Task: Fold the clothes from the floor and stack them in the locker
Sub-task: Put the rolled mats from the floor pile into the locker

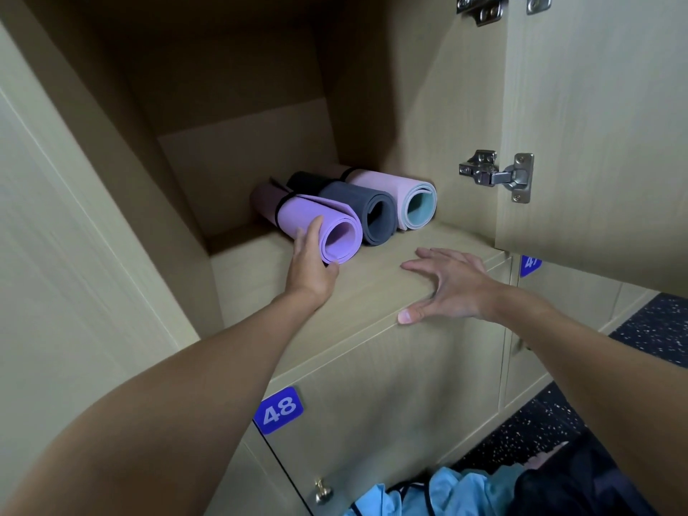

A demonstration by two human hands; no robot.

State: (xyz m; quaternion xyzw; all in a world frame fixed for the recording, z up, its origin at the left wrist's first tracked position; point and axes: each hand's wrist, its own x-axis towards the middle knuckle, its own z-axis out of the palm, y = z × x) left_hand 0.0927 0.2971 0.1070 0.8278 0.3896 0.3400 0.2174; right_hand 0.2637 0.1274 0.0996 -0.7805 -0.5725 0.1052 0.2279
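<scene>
Two garments lie nearest me, crumpled on the dark speckled floor [655, 322]: a light blue garment [446, 493] and, touching it on the right, a dark garment [580, 486]. Just above them I see a closed door [391, 385] with a blue 48 label [278, 410] and a brass knob [323, 491]. Past that, my right hand [450, 284] lies flat on the front of the shelf [372, 292], fingers spread wide, holding nothing. My left hand [311, 255] reaches further in and grips the near end of a rolled purple mat [316, 221], fingers up its side, thumb tucked beneath. A grey mat [368, 210] touches it on the right, then a pink mat [402, 195] with a teal inner face. Behind them is the back wall of the open locker [231, 150]; its open door [595, 124] hangs on a metal hinge [495, 175] at right.
</scene>
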